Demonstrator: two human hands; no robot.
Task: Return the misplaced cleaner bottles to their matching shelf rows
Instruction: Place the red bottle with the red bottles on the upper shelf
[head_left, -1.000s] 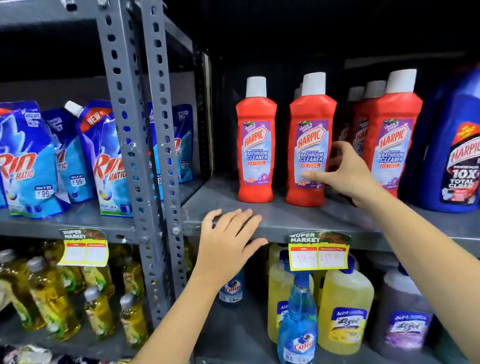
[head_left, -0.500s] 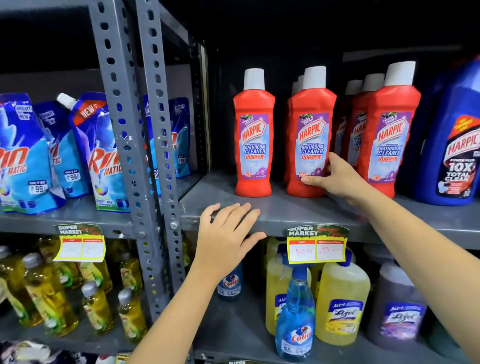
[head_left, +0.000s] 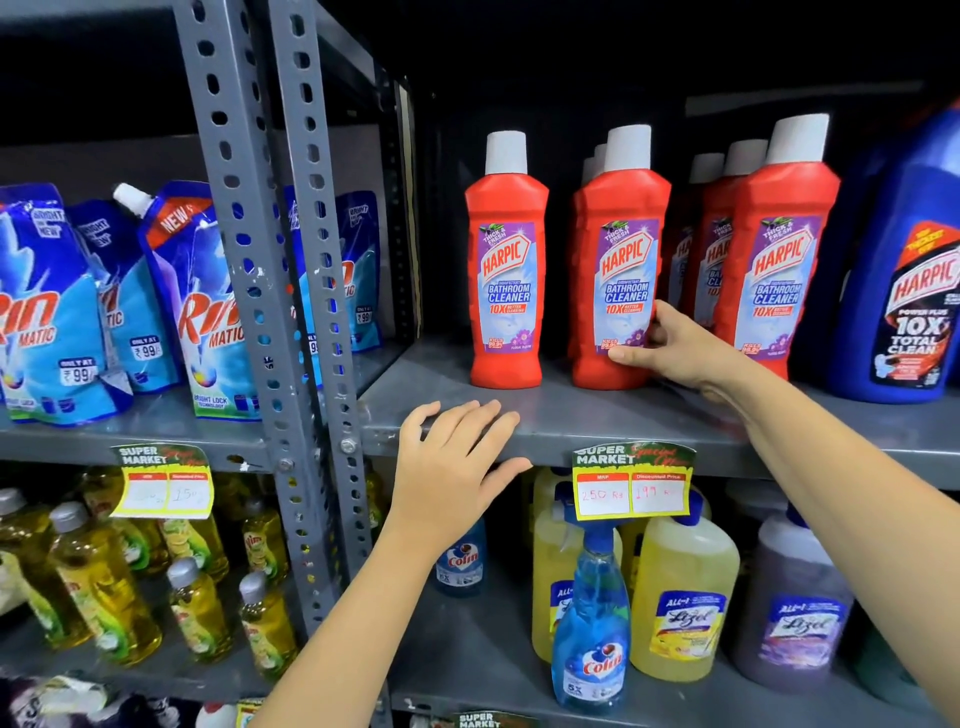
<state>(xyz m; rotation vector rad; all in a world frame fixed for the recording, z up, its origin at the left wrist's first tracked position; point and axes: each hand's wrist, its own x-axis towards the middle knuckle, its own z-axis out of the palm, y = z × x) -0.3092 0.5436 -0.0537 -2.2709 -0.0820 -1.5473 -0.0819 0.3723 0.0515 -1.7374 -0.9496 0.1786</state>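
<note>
Red Harpic bathroom cleaner bottles with white caps stand in rows on the grey upper shelf (head_left: 571, 415). My right hand (head_left: 670, 345) wraps around the lower right side of the second red bottle (head_left: 618, 260), thumb on its label. A single red bottle (head_left: 506, 260) stands apart to its left. More red bottles (head_left: 774, 249) stand to the right. My left hand (head_left: 457, 467) rests flat on the shelf's front edge, fingers spread, holding nothing. Below, a blue Colin spray bottle (head_left: 592, 634) stands in front of yellow Lizol jugs (head_left: 685, 592).
A large blue Harpic jug (head_left: 904, 270) stands at the far right. Blue Rin pouches (head_left: 202, 301) fill the left shelf behind perforated grey uprights (head_left: 291, 312). Yellow dish-liquid bottles (head_left: 104, 587) sit lower left. A purple Lizol jug (head_left: 795, 608) and a small Colin bottle (head_left: 462, 561) share the lower shelf.
My right hand has slid down the side of the second red bottle and closed around its lower part. My left hand has stayed on the shelf edge.
</note>
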